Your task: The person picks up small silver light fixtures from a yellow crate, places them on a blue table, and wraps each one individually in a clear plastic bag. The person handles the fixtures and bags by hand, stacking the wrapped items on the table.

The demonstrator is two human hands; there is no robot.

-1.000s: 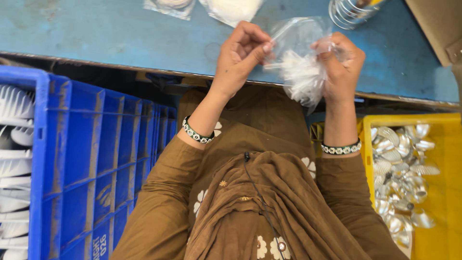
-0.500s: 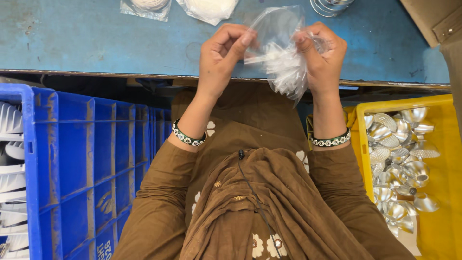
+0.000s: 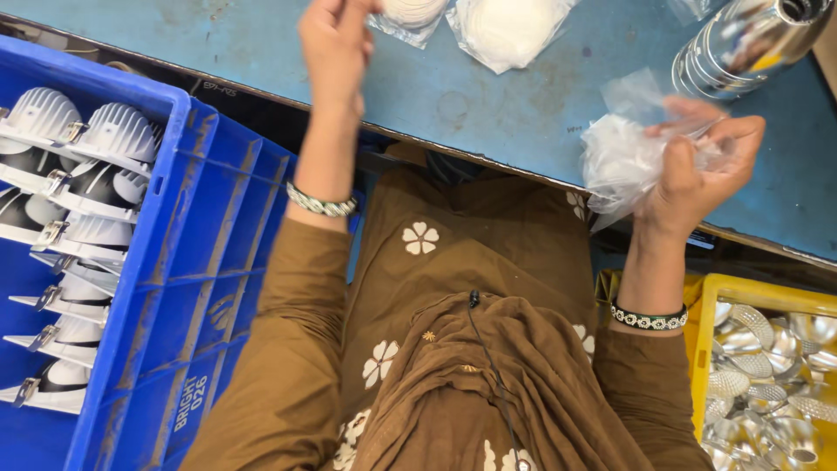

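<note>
Since the earlier frame we note that our two hands, then together on one clear bag, have separated: the left hand has gone up toward the far edge of the table and the bag has stayed with the right.

Going left to right: a blue crate of white round lamp housings stands at our left side. Our left hand is raised over the blue table, fingers curled in, partly cut off by the frame edge; we cannot tell whether it holds anything. Just beyond it lie two clear packets of white discs, nearer to this hand than to the other.

Our right hand is closed on the clear plastic bag, crumpled, with white contents. The bag hangs to the left of the grip, over the near table edge, with no clear long axis. Stacked metal cups lie beyond it, and a yellow crate of shiny reflectors sits below.
</note>
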